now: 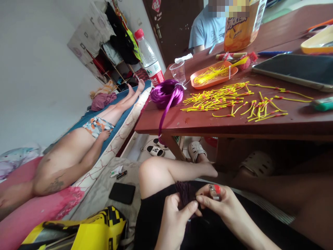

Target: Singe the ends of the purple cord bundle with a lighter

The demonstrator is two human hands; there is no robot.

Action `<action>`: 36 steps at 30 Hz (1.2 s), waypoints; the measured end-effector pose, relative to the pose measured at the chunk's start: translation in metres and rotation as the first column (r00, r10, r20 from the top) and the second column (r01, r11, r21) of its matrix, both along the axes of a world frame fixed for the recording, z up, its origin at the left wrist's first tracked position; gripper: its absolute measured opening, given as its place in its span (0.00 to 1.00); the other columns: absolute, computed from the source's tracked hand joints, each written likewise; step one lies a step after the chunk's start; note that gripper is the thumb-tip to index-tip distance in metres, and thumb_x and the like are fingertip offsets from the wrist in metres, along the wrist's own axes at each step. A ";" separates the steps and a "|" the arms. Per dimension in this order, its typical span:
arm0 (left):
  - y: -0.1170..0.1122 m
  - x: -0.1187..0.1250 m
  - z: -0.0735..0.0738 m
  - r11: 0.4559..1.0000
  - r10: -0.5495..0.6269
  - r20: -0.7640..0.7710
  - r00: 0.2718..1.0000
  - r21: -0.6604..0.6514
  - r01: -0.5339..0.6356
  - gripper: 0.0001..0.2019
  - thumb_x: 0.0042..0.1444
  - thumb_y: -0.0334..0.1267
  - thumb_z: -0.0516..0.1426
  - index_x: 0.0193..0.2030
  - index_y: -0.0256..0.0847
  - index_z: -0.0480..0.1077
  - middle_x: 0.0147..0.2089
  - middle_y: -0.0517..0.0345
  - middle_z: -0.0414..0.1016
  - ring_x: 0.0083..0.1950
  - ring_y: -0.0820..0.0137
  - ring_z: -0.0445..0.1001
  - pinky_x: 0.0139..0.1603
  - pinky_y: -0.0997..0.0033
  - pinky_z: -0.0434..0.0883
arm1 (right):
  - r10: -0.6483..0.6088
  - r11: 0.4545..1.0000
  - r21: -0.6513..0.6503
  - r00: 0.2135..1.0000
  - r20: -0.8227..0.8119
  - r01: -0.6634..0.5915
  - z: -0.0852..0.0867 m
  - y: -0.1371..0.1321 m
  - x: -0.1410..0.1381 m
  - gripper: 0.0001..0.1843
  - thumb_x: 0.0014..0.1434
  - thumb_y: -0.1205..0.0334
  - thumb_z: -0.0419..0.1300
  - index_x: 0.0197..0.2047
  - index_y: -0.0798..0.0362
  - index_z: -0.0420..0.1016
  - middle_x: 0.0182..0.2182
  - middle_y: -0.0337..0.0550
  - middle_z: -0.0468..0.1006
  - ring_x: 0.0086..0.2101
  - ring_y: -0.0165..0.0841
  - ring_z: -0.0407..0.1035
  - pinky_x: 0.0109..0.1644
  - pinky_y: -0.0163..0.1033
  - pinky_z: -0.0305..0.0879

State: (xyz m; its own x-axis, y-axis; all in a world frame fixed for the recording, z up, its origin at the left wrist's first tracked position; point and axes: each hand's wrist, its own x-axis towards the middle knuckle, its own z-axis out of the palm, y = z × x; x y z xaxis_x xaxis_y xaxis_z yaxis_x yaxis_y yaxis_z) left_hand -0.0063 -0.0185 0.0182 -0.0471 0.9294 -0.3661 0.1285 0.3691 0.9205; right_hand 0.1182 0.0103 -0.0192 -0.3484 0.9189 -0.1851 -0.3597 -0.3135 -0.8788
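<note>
My left hand is closed in a pinch on a dark purple tassel held over my lap. My right hand is also closed: its fingers meet the same tassel and it grips a red lighter. On the brown table above lies a coil of shiny purple cord, one strand hanging over the edge. Several yellow cords with red ends are spread across the tabletop.
An orange tray of yellow cords, a plastic cup, a water bottle, a snack bag and a tablet sit on the table. A person lies on the bed at left; another sits behind the table. A black phone lies beside me.
</note>
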 end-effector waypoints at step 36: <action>-0.001 0.005 -0.006 0.960 0.245 0.165 0.955 0.097 -0.263 0.07 0.42 0.37 0.61 0.26 0.35 0.74 0.27 0.55 0.75 0.32 0.66 0.70 0.36 0.70 0.64 | -0.098 0.990 0.123 0.973 0.207 0.073 0.005 -0.007 0.006 0.09 0.48 0.60 0.59 0.21 0.56 0.71 0.18 0.38 0.70 0.22 0.31 0.63 0.26 0.33 0.60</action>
State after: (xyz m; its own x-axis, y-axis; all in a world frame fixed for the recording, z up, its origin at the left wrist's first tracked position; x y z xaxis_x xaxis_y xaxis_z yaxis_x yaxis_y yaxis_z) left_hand -0.0009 -0.0193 0.0120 -0.2398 0.9305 -0.2770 -0.0982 0.2606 0.9604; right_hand 0.1238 0.0030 -0.0140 -0.2316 0.9628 -0.1392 -0.1821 -0.1834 -0.9660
